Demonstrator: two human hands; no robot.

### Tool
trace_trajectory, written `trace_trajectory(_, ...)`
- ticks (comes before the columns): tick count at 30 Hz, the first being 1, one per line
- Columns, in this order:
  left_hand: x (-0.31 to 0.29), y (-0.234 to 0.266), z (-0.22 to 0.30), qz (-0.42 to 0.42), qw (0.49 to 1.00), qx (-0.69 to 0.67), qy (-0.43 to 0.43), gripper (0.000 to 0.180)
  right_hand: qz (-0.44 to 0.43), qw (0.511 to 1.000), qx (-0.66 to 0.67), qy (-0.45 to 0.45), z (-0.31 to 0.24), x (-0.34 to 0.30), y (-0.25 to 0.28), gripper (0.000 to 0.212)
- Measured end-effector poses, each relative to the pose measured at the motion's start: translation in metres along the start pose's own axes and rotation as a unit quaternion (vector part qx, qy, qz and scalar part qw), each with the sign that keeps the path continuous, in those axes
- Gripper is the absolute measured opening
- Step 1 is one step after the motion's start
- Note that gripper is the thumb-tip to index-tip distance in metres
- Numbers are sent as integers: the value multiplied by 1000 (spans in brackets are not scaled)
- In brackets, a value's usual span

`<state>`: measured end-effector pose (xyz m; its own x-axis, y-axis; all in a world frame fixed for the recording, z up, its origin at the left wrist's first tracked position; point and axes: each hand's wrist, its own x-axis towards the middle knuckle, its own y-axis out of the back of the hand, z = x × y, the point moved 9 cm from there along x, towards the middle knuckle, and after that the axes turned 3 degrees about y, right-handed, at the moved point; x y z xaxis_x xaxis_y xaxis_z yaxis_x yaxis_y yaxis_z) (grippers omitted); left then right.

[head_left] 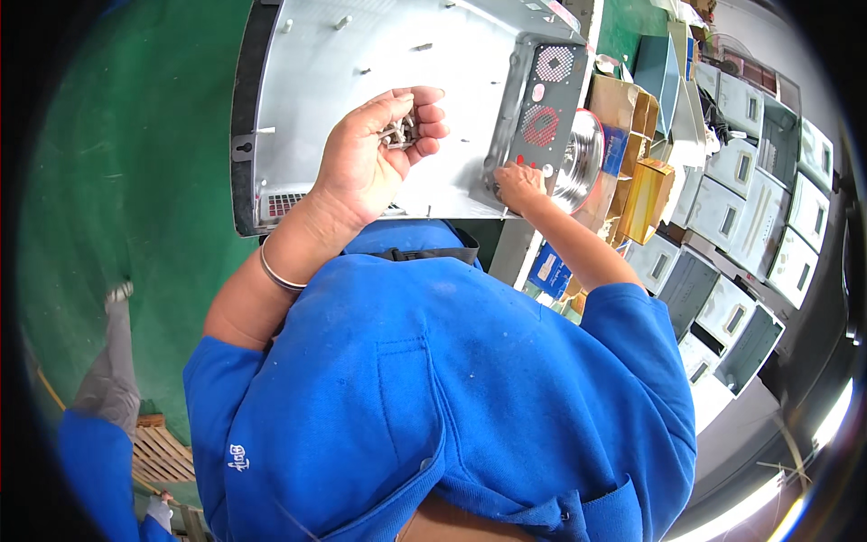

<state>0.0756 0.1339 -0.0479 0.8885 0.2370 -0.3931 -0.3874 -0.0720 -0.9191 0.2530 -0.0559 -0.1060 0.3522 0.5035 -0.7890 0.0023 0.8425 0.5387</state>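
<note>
A large open metal case [424, 135] with a pale inside lies in front of me. Several small pale posts stand up from its floor. Cupped over the case, my left hand [370, 149] has its fingers curled around a heap of small metal pins [399, 133]. On the right, my right hand [521, 187] is closed against the inner lower corner of the case, beside its dark side panel [531, 113]. That panel has round perforated patches and red dots. Whatever the right fingertips hold, if anything, is too small to make out.
Just right of the case sits a round shiny metal dish [580, 163] with a red rim. Cardboard boxes [646, 194] stand beyond it. Many metal cases [736, 199] are stacked farther right. At lower left, another person [99, 434] in blue is near a wooden slatted pallet [163, 453].
</note>
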Motion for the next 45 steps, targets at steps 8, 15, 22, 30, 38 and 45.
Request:
trace_trajectory(8, -2, -2, -1, -7, 1000, -12, 2, 31, -18, 998, -45, 41, -5, 5, -7, 15)
trace_trajectory(15, -6, -21, 1, -59, 994, -90, 1, 44, -29, 994, -81, 67, -12, 4, -5, 17)
trace_trajectory(22, -15, -32, 2, -98, 985, -143, -8, 56, -60, 998, -27, 24, -6, 4, 8, 20)
trace_trajectory(30, -14, -29, -1, -92, 978, -188, -16, 63, 347, 783, 511, 72, -15, -39, 181, 13)
trace_trajectory(38, -15, -30, -2, -85, 986, -138, -27, 61, 364, 738, 524, 220, -83, -76, 229, 23)
trace_trajectory(45, -16, -28, -3, -67, 992, -100, -42, 65, 345, 781, 479, 204, -90, -74, 234, 21)
